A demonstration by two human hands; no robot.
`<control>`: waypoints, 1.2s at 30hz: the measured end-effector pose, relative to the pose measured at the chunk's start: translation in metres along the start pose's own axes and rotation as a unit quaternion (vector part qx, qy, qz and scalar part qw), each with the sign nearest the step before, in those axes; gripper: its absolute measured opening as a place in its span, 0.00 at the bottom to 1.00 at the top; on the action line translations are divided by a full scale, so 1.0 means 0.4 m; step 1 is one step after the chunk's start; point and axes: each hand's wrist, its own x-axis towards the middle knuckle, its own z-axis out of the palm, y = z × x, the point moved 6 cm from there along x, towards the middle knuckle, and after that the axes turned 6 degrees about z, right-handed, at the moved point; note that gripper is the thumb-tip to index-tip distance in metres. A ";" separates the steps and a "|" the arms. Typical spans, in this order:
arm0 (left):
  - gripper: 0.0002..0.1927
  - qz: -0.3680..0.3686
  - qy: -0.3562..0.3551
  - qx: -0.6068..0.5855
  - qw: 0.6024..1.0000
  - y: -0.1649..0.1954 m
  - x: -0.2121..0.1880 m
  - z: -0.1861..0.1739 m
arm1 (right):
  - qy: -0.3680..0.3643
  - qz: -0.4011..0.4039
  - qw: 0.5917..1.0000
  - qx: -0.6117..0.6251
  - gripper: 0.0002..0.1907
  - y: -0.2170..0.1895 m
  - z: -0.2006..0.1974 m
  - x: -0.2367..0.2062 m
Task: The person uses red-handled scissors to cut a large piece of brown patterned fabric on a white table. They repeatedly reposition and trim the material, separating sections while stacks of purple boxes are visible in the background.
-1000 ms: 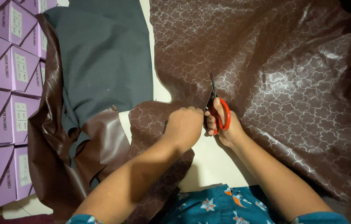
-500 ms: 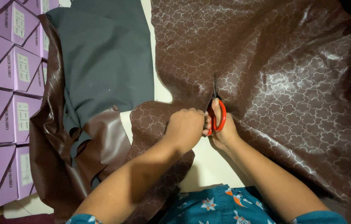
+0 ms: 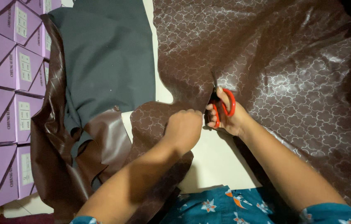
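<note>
Material: brown embossed sheet [image 3: 291, 83], glossy with a pressed clover-like pattern, spread wide over the pale surface [image 3: 217, 161]; it looks like faux leather or coated cloth.
Where it lies: the big part fills the right and top of the view; a partly cut flap [image 3: 150, 120] reaches left, under the left hand.
Right hand [image 3: 227, 118]: closed through the loops of red-handled scissors [image 3: 222, 103], blades pointing away from the body into the sheet's edge.
Left hand [image 3: 183, 129]: curled into a fist, pressing or pinching the flap just beside the cut; whether the fingers pinch it I cannot tell.
Handling: probably light and limp, since it folds and ripples freely; the shiny face may be slippery, so it likely needs tension close to the blades.
Best hold: likely the flap's edge right next to the cut line, kept taut.
Nearby: dark green-grey cloth [image 3: 105, 62] lies on plainer brown offcuts [image 3: 59, 157] at left; purple boxes [image 3: 5, 83] are stacked along the left edge.
</note>
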 end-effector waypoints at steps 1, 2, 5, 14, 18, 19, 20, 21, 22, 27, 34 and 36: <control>0.06 -0.004 -0.008 0.004 1.000 -0.001 -0.002 0.005 | 0.010 -0.004 1.000 -0.004 0.38 0.004 -0.006 -0.002; 0.06 -0.004 -0.010 0.006 1.000 0.000 -0.004 0.008 | 0.020 -0.007 1.000 -0.008 0.39 0.009 -0.012 -0.005; 0.06 -0.009 -0.019 0.009 1.000 -0.001 -0.012 0.018 | 0.003 -0.029 0.999 -0.018 0.39 0.018 -0.018 -0.011; 0.05 -0.044 -0.030 -0.032 0.998 -0.019 -0.029 0.030 | -0.003 -0.001 1.000 -0.005 0.36 0.021 -0.035 -0.010; 0.05 -0.045 -0.028 -0.040 0.998 -0.021 -0.034 0.030 | -0.001 -0.005 1.000 -0.016 0.34 0.017 -0.039 -0.010; 0.05 -0.046 -0.027 -0.044 0.998 -0.023 -0.034 0.030 | 0.001 -0.006 1.000 -0.017 0.34 0.016 -0.039 -0.008; 0.06 -0.049 -0.029 -0.043 0.997 -0.024 -0.034 0.031 | 0.004 -0.005 1.000 -0.018 0.34 0.016 -0.040 -0.008; 0.06 -0.053 -0.031 -0.043 0.997 -0.026 -0.035 0.033 | 0.004 -0.003 1.000 -0.021 0.34 0.017 -0.040 -0.006; 0.06 -0.056 -0.033 -0.041 0.997 -0.027 -0.035 0.033 | 0.003 -0.002 1.000 -0.023 0.33 0.018 -0.040 -0.006; 0.07 -0.055 -0.032 -0.040 0.997 -0.028 -0.039 0.030 | 0.022 -0.021 0.999 -0.039 0.33 0.015 -0.039 -0.013; 0.07 -0.054 -0.028 -0.039 0.997 -0.029 -0.039 0.026 | 0.048 -0.040 0.997 -0.047 0.32 0.007 -0.029 -0.029; 0.08 -0.056 -0.041 -0.038 0.997 -0.030 -0.040 0.030 | 0.053 -0.039 0.996 -0.053 0.32 0.005 -0.032 -0.031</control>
